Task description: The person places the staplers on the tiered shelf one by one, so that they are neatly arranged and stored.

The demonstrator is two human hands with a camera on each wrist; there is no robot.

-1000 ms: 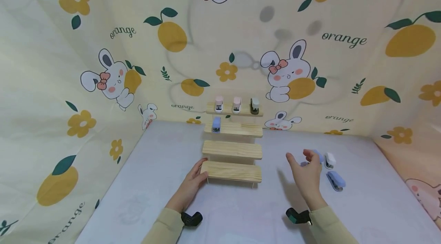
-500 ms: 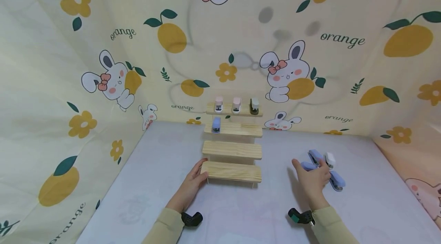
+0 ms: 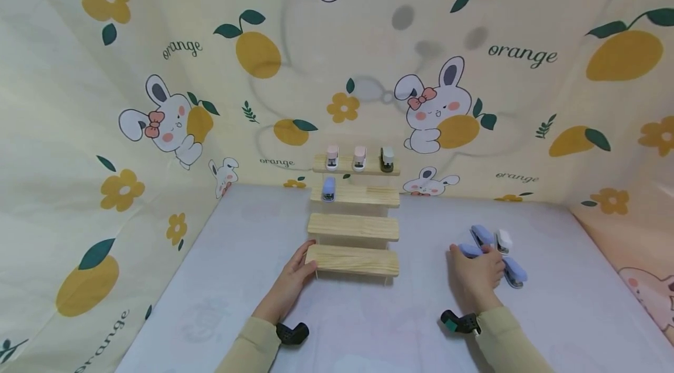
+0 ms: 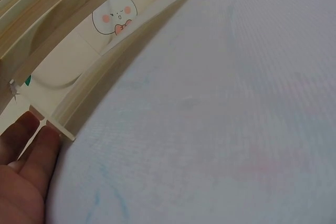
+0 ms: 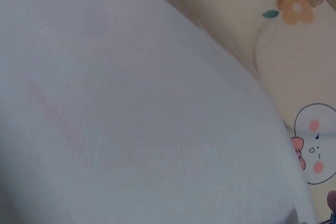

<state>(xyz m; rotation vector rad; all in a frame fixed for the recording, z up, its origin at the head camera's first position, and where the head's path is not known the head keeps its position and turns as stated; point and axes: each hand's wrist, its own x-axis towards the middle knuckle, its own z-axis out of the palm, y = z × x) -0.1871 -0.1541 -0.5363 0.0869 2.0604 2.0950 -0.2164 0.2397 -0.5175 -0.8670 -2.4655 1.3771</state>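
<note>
My left hand (image 3: 288, 284) grips the left end of the lowest step of a four-tier wooden display shelf (image 3: 351, 261). In the left wrist view its fingers (image 4: 44, 142) touch the shelf's side support. On the right, my right hand (image 3: 478, 275) pinches a blue mini stapler (image 3: 470, 251) between thumb and fingers, low over the table. The hand partly covers that stapler. Close around it lie a second blue stapler (image 3: 481, 235), a white stapler (image 3: 503, 241) and a third blue stapler (image 3: 514, 272). In the right wrist view only a fingertip (image 5: 332, 199) shows at the edge.
On the top tier stand two pink staplers (image 3: 332, 158) and a dark one with a grey top (image 3: 387, 159). Another blue stapler (image 3: 329, 189) stands at the left of the second tier. A patterned cloth backdrop (image 3: 295, 98) rises behind the white table (image 3: 221, 256).
My right hand has come down and to the right onto the blue stapler, and its fingers have closed on it. The left hand stays at the shelf. The head view has shifted slightly.
</note>
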